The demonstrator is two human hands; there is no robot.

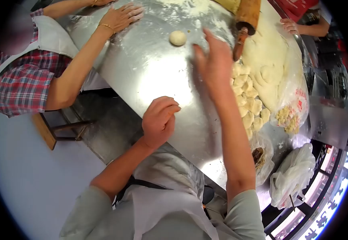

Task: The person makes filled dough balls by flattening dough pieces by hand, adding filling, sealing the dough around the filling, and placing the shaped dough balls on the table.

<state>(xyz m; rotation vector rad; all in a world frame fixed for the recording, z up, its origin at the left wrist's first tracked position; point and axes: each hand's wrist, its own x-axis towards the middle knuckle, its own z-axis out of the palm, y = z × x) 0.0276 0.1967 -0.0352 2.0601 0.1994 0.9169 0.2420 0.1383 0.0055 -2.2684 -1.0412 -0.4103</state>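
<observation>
My left hand [158, 121] is curled above the front edge of the metal table [122, 76]; whatever its fingers hold, if anything, is hidden. Over the table, my right hand [215, 60] is spread and a little blurred, with nothing in it. A round white dough ball [178, 38] lies to the upper left of my right hand, not touching it. Several small dough pieces [247, 86] lie in a cluster to the right of my right forearm. Beyond them is a large flat sheet of dough [268, 60].
A rolling pin [247, 17] lies at the upper right. Plastic bags [292, 176] stand at the lower right, one with dark filling [258, 156]. A co-worker's hand [122, 17] rests on the table at the upper left; another person's hand [289, 26] touches the right edge.
</observation>
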